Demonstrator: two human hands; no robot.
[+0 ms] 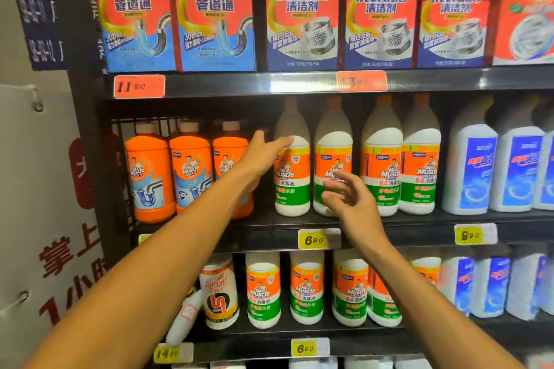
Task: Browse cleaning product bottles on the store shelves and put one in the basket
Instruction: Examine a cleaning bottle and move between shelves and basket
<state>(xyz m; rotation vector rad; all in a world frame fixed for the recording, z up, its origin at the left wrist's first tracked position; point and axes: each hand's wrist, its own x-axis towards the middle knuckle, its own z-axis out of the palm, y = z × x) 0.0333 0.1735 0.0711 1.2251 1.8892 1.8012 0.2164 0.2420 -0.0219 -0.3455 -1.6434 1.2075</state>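
The left hand (263,156) reaches out with straight fingers, their tips touching the shoulder of a white Mr Muscle bottle (292,165) on the middle shelf (269,234). The right hand (349,198) hovers with loosely spread, relaxed fingers holding nothing, in front of the neighbouring white bottle (332,147). Orange bottles (150,177) stand to the left, boxes (135,21) above.

Price tags and signs around me

An orange price tag (139,86) reads 11.90; well below it, right, I see yellow 6.90 tags (314,239). Left, a dark aisle sign (39,30).
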